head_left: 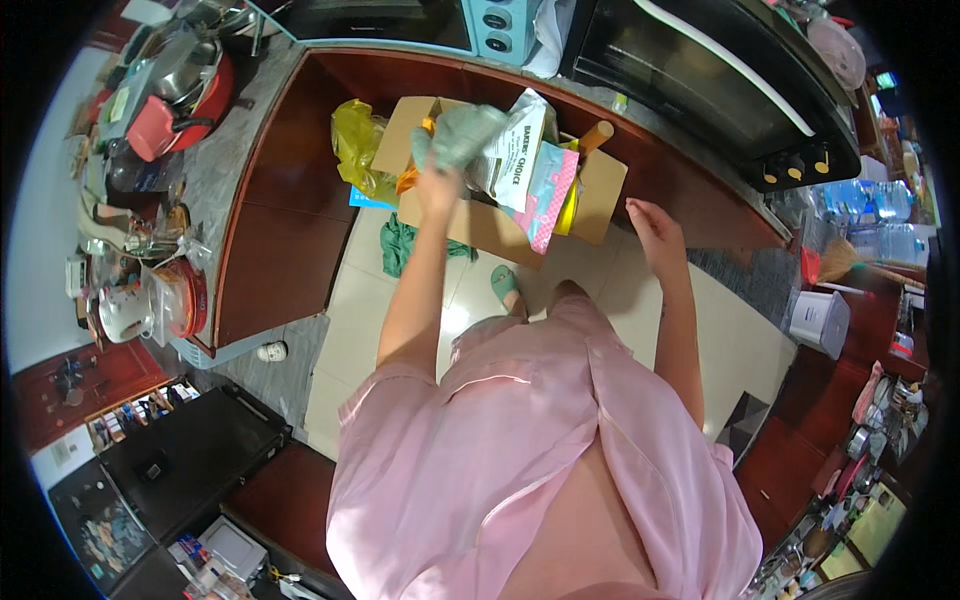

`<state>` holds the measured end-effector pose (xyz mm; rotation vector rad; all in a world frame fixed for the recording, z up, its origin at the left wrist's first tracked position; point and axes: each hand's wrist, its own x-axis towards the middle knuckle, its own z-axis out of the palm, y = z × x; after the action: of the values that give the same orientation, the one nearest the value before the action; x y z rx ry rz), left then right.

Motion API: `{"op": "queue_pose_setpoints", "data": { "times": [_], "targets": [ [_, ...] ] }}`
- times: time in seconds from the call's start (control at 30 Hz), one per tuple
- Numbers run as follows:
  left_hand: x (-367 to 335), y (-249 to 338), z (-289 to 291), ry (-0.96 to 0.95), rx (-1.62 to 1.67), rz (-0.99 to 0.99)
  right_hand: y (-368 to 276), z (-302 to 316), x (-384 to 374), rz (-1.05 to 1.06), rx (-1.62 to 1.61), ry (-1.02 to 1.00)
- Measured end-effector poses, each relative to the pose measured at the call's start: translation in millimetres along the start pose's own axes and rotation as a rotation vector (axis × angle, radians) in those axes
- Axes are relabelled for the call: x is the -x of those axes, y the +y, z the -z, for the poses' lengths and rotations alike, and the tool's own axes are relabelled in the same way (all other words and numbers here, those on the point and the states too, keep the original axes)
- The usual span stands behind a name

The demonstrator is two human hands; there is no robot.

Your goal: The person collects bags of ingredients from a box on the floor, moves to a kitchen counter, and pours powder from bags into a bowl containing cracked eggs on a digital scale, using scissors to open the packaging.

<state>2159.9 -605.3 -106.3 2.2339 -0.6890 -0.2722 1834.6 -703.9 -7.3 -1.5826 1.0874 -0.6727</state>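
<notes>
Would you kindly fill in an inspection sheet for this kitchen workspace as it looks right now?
Surface: pale tiled floor, partly bare.
Job's things: open cardboard box on the floor, stuffed with packets; a grey-green crumpled bag held above it.
Clutter: yellow plastic bag and green cloth beside the box.
Hands: left hand shut on the grey-green bag; right hand open, empty, fingers spread beside the box.
Cables: nothing seen.
Surroundings: crowded counter at left, dark oven ahead, water bottles at right.

Pale tiled floor [370, 300], glare spot mid-frame. Dark red-brown cabinets [290, 200] under grey stone countertop [215, 170]. Black oven [700, 80] top right.
</notes>
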Motion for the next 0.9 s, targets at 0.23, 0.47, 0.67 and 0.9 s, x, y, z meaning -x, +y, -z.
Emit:
{"op": "queue_pose_setpoints", "data": {
  "times": [0.23, 0.47, 0.67, 0.9],
  "targets": [
    [-21, 35, 135, 0.278, 0.602, -0.063, 13, -13, -62, -0.093, 0.014, -0.035],
    [23, 25, 154, 0.533, 0.270, -0.051, 0, -76, -123, 0.145, -0.006, -0.265],
    [55, 46, 157, 0.524, 0.237, 0.010, -1, -95, -166, 0.289, 0.418, -0.205],
    [62, 127, 97, 0.153, -0.190, -0.064, 59, -70, -146, -0.203, 0.301, -0.489]
  ]
}}
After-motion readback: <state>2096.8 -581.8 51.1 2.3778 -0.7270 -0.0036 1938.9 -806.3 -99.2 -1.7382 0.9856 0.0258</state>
